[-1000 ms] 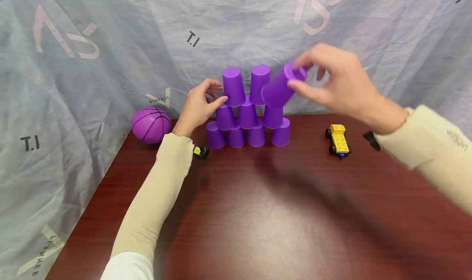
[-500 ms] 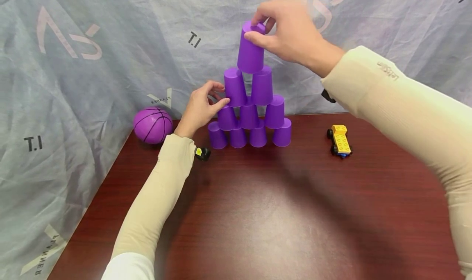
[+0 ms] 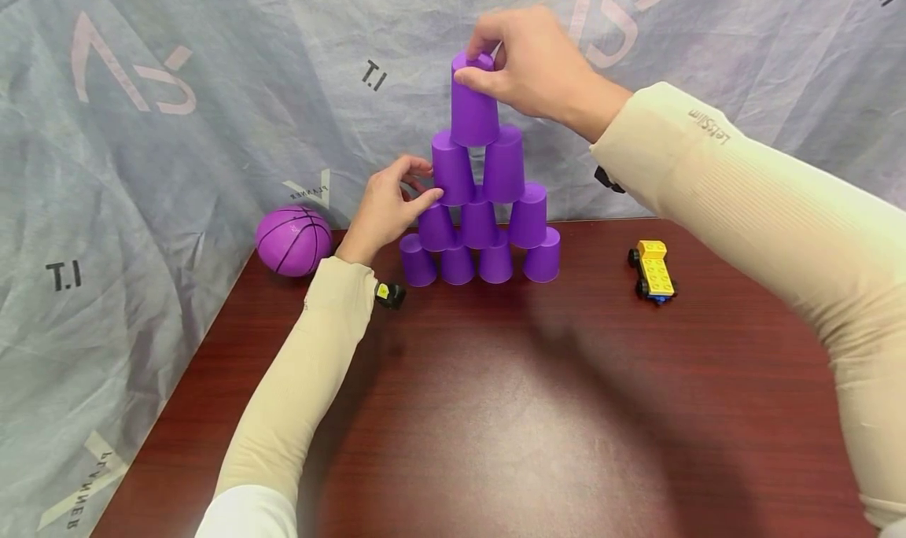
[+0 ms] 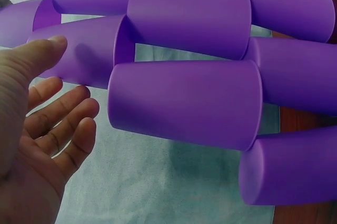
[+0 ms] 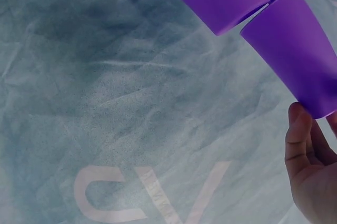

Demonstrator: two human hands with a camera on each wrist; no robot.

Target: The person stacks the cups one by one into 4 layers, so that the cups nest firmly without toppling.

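Note:
Purple cups stand upside down in a pyramid, its bottom row (image 3: 496, 263) on the table. My right hand (image 3: 538, 66) pinches the base of the topmost cup (image 3: 476, 117) between thumb and fingers. That cup's rim rests on or just over the two cups below; the right wrist view shows my hand (image 5: 313, 169) at the base of the cup (image 5: 295, 45). My left hand (image 3: 385, 208) is at the left cup (image 3: 453, 168) of the row under the top. In the left wrist view, my loose fingers (image 4: 71, 134) and thumb lie beside this cup (image 4: 79, 50); contact is hard to judge.
A purple basketball (image 3: 293, 241) sits at the table's left back edge. To the right of the pyramid is a yellow toy car (image 3: 654, 270) with black wheels. A grey printed cloth (image 3: 233, 90) hangs behind the dark red table (image 3: 495, 412).
My right hand has carried the cup from the pyramid's right side up and leftward to its peak, turning it from tilted to upright, then lowered it slightly. My left hand has barely moved.

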